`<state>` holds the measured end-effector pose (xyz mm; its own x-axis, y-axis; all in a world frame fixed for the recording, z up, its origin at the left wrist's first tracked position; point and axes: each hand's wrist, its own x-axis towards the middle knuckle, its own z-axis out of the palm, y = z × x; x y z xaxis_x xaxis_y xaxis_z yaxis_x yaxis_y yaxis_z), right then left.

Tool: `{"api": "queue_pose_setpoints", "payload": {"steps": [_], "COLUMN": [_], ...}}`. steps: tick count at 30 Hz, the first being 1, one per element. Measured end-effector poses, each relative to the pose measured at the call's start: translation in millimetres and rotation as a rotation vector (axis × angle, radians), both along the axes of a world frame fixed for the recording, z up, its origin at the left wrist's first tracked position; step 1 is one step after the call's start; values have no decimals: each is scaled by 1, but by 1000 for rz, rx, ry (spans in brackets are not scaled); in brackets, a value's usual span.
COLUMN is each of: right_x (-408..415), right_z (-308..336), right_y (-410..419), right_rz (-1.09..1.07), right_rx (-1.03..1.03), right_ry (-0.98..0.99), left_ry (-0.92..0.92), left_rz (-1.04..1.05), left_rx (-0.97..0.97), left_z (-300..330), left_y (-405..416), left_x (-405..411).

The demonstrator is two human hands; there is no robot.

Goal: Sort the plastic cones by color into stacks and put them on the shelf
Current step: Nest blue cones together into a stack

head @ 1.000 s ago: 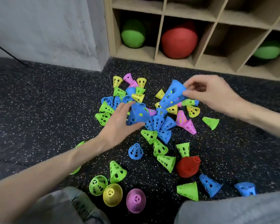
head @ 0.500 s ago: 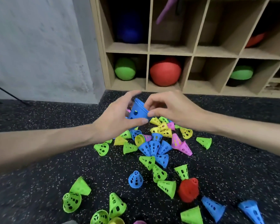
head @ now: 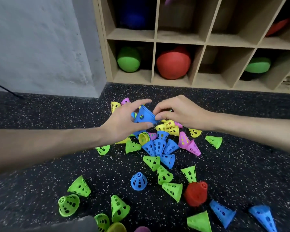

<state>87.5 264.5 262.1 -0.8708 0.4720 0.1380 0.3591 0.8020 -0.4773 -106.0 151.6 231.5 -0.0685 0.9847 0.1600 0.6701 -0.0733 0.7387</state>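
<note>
dozens of plastic cones lie loose on the speckled floor [head: 40, 148], mixed green, blue, yellow and pink; none sit on the shelf [head: 206, 39] yet. my reading: i am early in the sort, building the blue stack.

left to right:

- left hand [head: 124, 121]: fingers spread wide and curved, thumb under and index over, cupping the blue stack [head: 143, 117] from its narrow end. grasping it, loosely by the look of it.
- blue stack: held in the air between both hands, above the far part of the pile, tilted with its wide rim toward the right hand. layered rims suggest several cones nested; i cannot count them.
- right hand [head: 177, 111]: fingers curled in, thumb and fingertips pinching the wide rim of the same blue stack. whether it is seating a cone or only steadying, i cannot tell.
- below the hands: a cluster of blue cones [head: 159, 146] lying touching one another, nearest candidates.

next move, as i judge it: press the stack fully home, free the right hand, pick a loose blue cone from that cluster and slip it on with rims aligned. risk: a yellow cone [head: 167, 128] just beside may get dragged along.
</note>
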Motion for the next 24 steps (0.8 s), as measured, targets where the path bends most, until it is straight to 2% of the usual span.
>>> {"api": "queue_pose_setpoints", "payload": {"steps": [3,8,17,20,24], "right_x": [7,28,96,91,74], "right_z": [-17,-54,-177,-206,-230], "right_y": [13,29,66,59,49], "right_rz": [-26,-98,-428,-439,-416], "right_rx": [-53,-120,-551,-642,-658], "right_ry": [-4,-75,-265,-298,-327], "left_ry": [-39,-213,-309,-395,-448], "left_rz": [40,82,172,268,370], "left_rx": [-12,-42,-130,-145,-161], "left_z": [-19,-70,-162,-182,-202], "left_y": [9,21,19,18,9], "left_x": [2,16,15,18,14]}}
